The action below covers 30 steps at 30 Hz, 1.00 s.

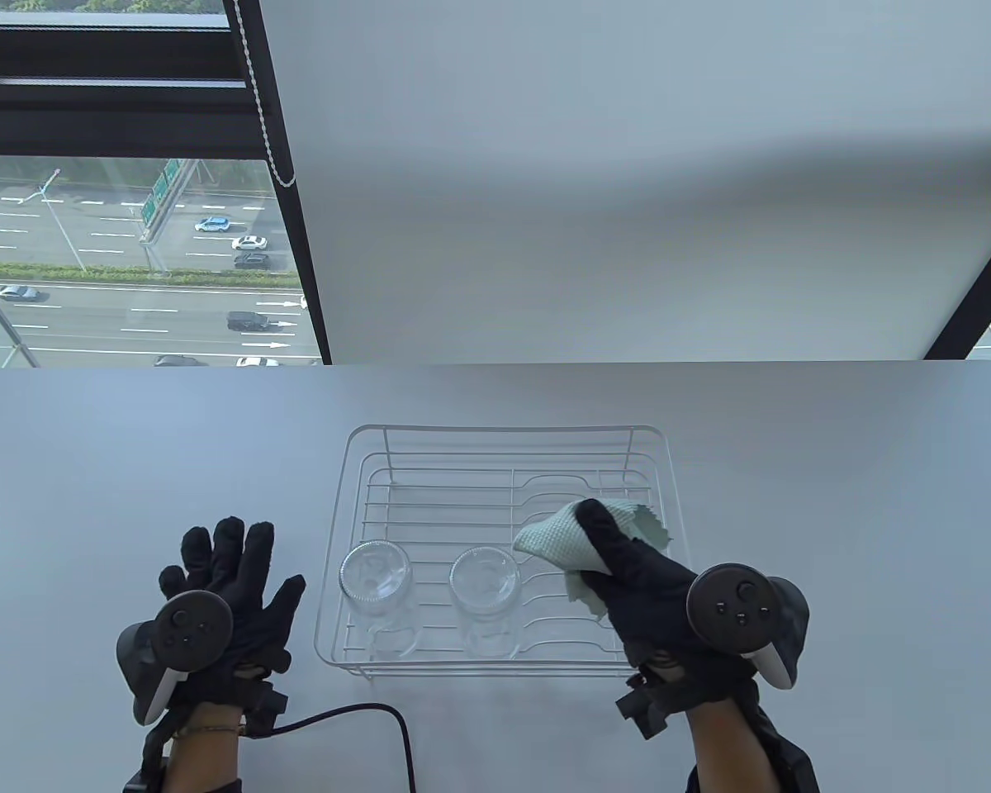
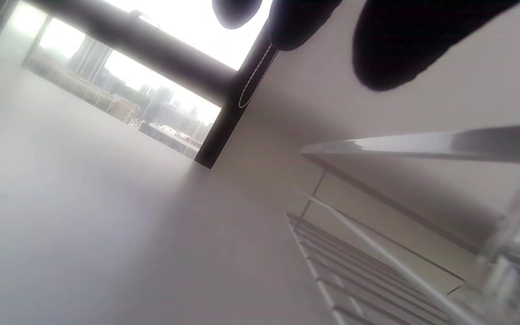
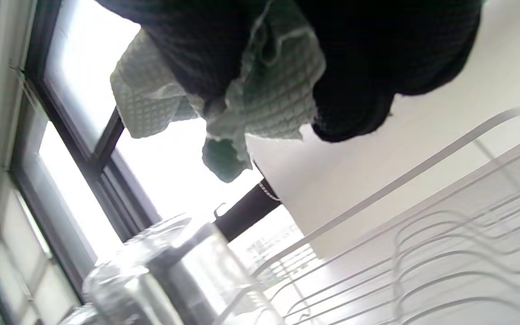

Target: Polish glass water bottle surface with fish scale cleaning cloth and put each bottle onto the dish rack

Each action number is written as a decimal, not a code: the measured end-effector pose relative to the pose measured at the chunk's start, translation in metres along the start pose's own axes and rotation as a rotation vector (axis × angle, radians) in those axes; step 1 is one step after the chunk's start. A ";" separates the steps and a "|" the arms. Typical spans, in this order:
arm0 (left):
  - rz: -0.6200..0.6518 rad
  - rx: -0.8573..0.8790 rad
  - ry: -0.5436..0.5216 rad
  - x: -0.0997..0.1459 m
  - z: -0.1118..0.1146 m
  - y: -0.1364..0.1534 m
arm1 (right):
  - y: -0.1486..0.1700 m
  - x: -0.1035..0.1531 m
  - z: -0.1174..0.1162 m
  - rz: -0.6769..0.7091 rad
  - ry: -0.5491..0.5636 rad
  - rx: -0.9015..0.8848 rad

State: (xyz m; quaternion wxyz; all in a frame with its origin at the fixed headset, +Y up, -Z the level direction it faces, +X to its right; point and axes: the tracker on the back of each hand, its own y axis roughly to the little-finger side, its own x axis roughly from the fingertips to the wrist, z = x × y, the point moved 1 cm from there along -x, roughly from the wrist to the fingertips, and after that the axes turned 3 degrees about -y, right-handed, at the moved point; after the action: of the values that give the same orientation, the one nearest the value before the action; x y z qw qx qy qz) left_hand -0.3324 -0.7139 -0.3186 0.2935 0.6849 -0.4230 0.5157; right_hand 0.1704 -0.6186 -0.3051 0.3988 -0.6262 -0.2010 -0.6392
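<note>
Two clear glass bottles stand in the white wire dish rack (image 1: pixel 355 462), one at its front left (image 1: pixel 375 576) and one just right of it (image 1: pixel 485 580). My right hand (image 1: pixel 628 570) hovers over the rack's right part and grips the pale green fish scale cloth (image 1: pixel 555 541), which bunches out past the thumb. The right wrist view shows the cloth (image 3: pixel 269 90) crumpled in the fingers above a glass bottle (image 3: pixel 169 275) and the rack wires (image 3: pixel 422 234). My left hand (image 1: pixel 231 578) lies flat on the table left of the rack, fingers spread, holding nothing.
A black cable (image 1: pixel 363 714) runs across the table near the front edge between my wrists. The grey table (image 1: pixel 132 446) ends at a window and a white blind behind the rack. In the left wrist view the rack's rim (image 2: pixel 422 144) shows at right.
</note>
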 end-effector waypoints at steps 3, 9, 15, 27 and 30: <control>-0.008 0.035 0.021 0.000 0.002 0.002 | 0.045 0.004 0.021 -0.266 0.096 0.152; 0.026 0.047 0.044 -0.001 0.008 -0.006 | 0.122 0.015 0.000 -0.486 0.081 0.210; 0.029 0.054 0.045 0.003 0.007 -0.008 | 0.165 0.014 -0.043 -0.690 -0.245 0.340; 0.063 0.074 0.034 0.007 0.003 -0.014 | 0.130 0.031 -0.008 -0.561 -0.068 0.235; 0.073 0.051 0.034 0.008 0.003 -0.018 | 0.115 0.029 -0.010 -0.448 -0.027 0.293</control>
State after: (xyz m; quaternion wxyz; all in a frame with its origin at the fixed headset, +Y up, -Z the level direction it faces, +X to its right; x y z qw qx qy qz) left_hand -0.3140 -0.7103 -0.3109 0.2640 0.6675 -0.4295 0.5480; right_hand 0.2542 -0.7025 -0.3060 0.3310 -0.5102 -0.4302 -0.6671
